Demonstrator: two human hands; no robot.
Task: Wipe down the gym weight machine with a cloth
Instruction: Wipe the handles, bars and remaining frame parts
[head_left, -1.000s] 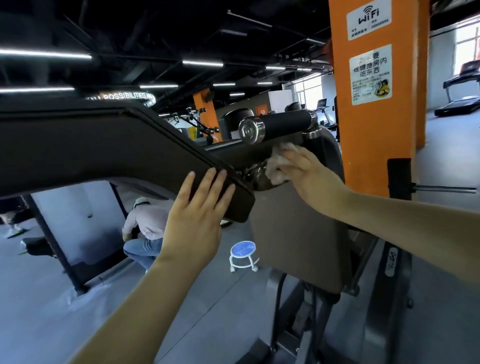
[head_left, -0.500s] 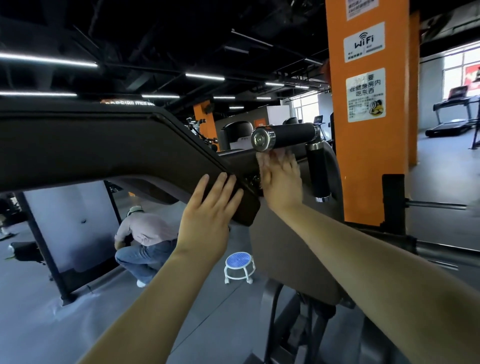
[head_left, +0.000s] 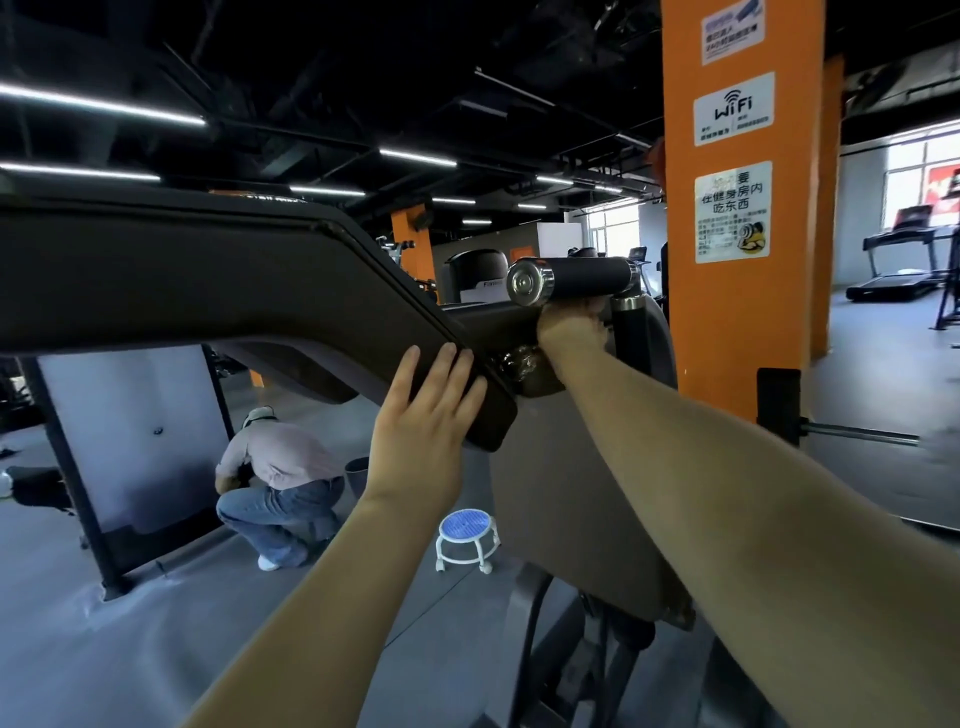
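Note:
The weight machine has a long dark padded arm (head_left: 208, 291) running from the left to the middle. A black handle with a chrome end cap (head_left: 566, 283) sticks out behind it. My left hand (head_left: 423, 421) lies flat, fingers straight, on the lower end of the pad. My right hand (head_left: 571, 327) is bunched up just under the handle, against the machine's joint. The cloth it holds is almost wholly hidden beneath the hand.
An orange pillar (head_left: 737, 218) with signs stands right behind the machine. A person (head_left: 280, 478) crouches on the grey floor at lower left, near a small blue-topped stool (head_left: 467, 535). A treadmill (head_left: 898, 270) stands far right. A steel bar (head_left: 857, 434) juts out on the right.
My right hand has slid with the cloth from the joint below the handle up to the handle's underside. The left hand has stayed on the pad.

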